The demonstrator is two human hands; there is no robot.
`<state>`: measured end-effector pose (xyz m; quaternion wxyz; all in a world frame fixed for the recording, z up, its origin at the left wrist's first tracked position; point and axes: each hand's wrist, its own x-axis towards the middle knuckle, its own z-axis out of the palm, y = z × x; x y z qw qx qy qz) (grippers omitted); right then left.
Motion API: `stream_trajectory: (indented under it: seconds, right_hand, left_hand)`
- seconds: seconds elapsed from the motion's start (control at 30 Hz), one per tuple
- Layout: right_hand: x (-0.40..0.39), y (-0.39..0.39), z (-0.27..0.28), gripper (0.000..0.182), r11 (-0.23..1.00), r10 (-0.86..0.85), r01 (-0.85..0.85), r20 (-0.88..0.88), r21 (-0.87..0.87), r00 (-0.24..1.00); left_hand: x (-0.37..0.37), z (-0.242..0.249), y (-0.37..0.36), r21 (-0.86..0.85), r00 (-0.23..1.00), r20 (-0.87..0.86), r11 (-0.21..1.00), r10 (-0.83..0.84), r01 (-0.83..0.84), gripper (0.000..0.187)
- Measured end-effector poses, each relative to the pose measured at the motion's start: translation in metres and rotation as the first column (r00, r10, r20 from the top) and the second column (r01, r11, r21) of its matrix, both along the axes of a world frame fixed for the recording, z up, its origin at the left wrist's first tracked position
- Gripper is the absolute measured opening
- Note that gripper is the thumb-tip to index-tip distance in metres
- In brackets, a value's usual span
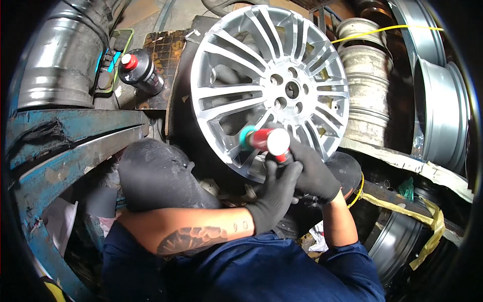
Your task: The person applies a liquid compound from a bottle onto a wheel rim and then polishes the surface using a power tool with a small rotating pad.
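Observation:
A silver multi-spoke wheel rim (282,103) lies face up in front of me. Over its lower part is a red and white power tool (266,141) with a green round end at its left, slightly blurred. Both hands wear dark grey gloves. My left hand (278,194) has its fingers closed round the lower red part of the tool. Behind the tool, my right hand (314,171) is also closed on its body. Whether the green end touches the spokes cannot be made out.
A dark bottle with a red cap (143,75) stands left of the rim. Blue metal beams (80,131) run along the left. Stacked rims (365,80) and a shelf holding silver rims (445,116) are on the right. A yellow hose (402,26) crosses the upper right.

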<state>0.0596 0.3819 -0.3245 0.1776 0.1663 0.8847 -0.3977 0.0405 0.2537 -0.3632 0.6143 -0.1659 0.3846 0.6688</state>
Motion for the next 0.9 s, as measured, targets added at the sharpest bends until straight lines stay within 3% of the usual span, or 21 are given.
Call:
stream_trajectory:
  seconds: [0.1,0.2,0.27,0.37,0.47,0.67,0.7,0.73,0.8,0.83,0.9]
  right_hand:
    - [0.001,0.03,-0.02,0.074,0.998,-0.061,0.062,-0.036,0.029,0.997]
    - [-0.006,0.051,-0.028,0.065,0.99,-0.102,0.113,-0.134,0.085,0.986]
    - [-0.009,0.059,-0.027,0.061,0.974,-0.171,0.18,-0.073,0.141,0.983]
    - [-0.005,0.08,-0.048,0.06,0.963,-0.234,0.233,-0.009,0.138,0.972]
    - [-0.007,0.076,-0.047,0.054,0.961,-0.269,0.273,-0.07,0.051,0.961]
    - [-0.017,0.055,-0.017,0.059,0.999,-0.053,0.052,-0.043,-0.016,0.998]
    - [-0.023,0.045,-0.005,0.061,0.996,-0.089,0.09,0.028,-0.026,0.996]
    - [-0.022,0.042,-0.006,0.061,0.998,-0.056,0.055,-0.012,-0.026,0.998]
    - [-0.023,0.036,-0.008,0.063,1.0,0.017,-0.018,-0.091,-0.021,0.996]
    - [-0.026,0.028,-0.003,0.064,0.998,-0.042,0.041,-0.04,-0.038,0.998]
    - [-0.034,0.023,-0.004,0.065,0.995,0.039,-0.038,0.013,-0.089,0.999]
  left_hand:
    - [-0.022,-0.004,0.026,0.056,0.991,0.002,0.99,-0.131,0.13,0.049]
    - [-0.032,-0.024,0.054,0.131,0.982,-0.131,0.98,-0.135,0.152,0.053]
    - [-0.048,-0.015,0.059,0.127,0.977,-0.13,0.975,-0.168,0.184,0.057]
    - [-0.055,-0.016,0.07,0.105,0.966,-0.158,0.969,-0.205,0.223,0.063]
    - [-0.055,-0.011,0.069,0.085,0.966,-0.165,0.973,-0.201,0.217,0.064]
    - [-0.041,-0.007,0.046,0.121,0.98,-0.139,0.98,-0.143,0.16,0.064]
    - [-0.041,-0.005,0.04,0.135,0.981,-0.135,0.979,-0.137,0.155,0.064]
    - [-0.04,-0.003,0.035,0.15,0.983,-0.132,0.978,-0.129,0.149,0.064]
    - [-0.036,0.002,0.027,0.077,0.992,-0.074,0.992,-0.099,0.105,0.063]
    - [-0.035,0.003,0.023,0.067,0.996,-0.054,0.995,-0.068,0.071,0.064]
    - [-0.032,0.003,0.017,0.012,0.999,-0.049,1.0,0.009,-0.008,0.057]
